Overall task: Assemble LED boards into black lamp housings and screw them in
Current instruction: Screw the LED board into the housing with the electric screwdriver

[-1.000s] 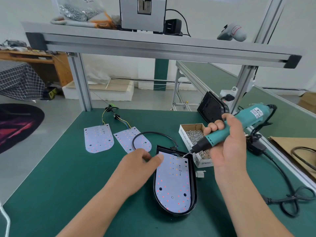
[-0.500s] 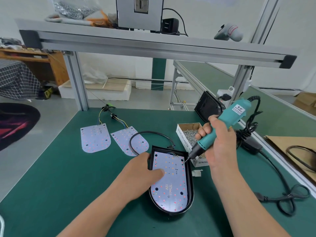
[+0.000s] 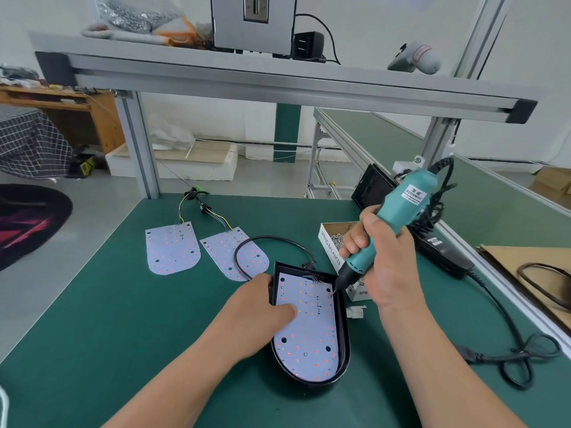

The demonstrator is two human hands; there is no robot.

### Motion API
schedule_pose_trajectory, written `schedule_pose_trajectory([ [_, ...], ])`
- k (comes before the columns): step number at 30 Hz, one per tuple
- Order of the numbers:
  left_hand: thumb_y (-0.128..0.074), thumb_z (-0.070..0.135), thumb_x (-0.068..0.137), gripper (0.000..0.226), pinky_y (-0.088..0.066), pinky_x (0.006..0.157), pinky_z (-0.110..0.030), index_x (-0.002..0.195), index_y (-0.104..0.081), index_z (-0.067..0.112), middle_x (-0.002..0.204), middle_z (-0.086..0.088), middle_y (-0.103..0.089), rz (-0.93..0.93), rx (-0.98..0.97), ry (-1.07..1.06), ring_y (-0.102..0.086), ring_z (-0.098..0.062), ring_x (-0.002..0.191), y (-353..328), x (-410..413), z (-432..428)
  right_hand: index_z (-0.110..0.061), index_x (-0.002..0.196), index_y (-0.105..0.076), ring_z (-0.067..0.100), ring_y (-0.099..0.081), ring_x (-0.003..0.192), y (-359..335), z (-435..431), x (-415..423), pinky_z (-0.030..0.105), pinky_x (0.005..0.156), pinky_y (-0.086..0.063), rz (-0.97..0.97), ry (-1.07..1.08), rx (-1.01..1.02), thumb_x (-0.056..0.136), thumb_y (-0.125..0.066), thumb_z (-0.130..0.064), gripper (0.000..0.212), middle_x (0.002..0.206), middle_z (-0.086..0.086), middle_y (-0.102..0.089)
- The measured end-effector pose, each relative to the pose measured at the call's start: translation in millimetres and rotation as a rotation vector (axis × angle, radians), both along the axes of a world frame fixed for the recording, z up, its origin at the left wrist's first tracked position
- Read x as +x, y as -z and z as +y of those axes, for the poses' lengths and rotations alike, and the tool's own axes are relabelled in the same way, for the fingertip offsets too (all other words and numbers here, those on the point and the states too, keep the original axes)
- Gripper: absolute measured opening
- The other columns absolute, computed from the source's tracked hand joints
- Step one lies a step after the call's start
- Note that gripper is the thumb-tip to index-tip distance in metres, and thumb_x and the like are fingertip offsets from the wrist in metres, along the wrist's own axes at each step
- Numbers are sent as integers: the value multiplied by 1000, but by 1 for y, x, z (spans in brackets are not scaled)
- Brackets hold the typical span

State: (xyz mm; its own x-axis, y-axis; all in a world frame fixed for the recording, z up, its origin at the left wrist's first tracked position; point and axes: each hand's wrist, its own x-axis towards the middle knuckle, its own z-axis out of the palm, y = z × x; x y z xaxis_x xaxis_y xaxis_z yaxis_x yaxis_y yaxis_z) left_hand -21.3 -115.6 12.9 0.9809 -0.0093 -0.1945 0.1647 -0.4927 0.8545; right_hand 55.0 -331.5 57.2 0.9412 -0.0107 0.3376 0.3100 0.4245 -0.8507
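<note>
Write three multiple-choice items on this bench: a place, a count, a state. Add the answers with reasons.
1. Beside the black housing, the box of screws stands: A) at its left B) at its near end C) at its far right.
2. Count the loose boards on the mat outside the housing: A) one B) two C) four.
3. The right hand: A) grips the screwdriver B) hangs open C) holds a cable.
C, the box flanks the housing's far right corner; B, two lie left of it; A, fingers wrap the teal handle.

LED board (image 3: 309, 332) in housing (image 3: 344, 344)
</note>
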Motion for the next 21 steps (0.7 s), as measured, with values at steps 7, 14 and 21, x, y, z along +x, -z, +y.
schedule_pose_trajectory([
  [7, -69, 48, 72, 35, -62, 82, -41, 102, -60, 34, 85, 18, -74, 1, 11, -17, -73, -7, 79, 0, 1, -2, -21, 82, -58, 24, -39, 59, -2, 6, -9, 39, 62, -50, -48, -116, -87, 87, -66, -24, 10, 63, 4, -38],
  [14, -69, 47, 71, 37, -62, 79, -40, 104, -60, 31, 85, 16, -74, -13, 11, -12, -73, -10, 79, 0, 2, -1, -16, 106, -68, 31, -60, 71, -9, -6, -10, 42, 69, -55, -139, -121, -16, 93, -66, -20, 14, 77, 12, -62],
  [21, -65, 51, 79, 31, -57, 76, -33, 98, -63, 27, 88, 13, -73, -58, 67, 43, -67, -4, 74, 1, 1, 5, -10, 109, -66, 24, -61, 60, -16, -50, 9, 31, 47, -48, 68, 206, -127, 91, -79, -39, 36, 93, 13, -70],
])
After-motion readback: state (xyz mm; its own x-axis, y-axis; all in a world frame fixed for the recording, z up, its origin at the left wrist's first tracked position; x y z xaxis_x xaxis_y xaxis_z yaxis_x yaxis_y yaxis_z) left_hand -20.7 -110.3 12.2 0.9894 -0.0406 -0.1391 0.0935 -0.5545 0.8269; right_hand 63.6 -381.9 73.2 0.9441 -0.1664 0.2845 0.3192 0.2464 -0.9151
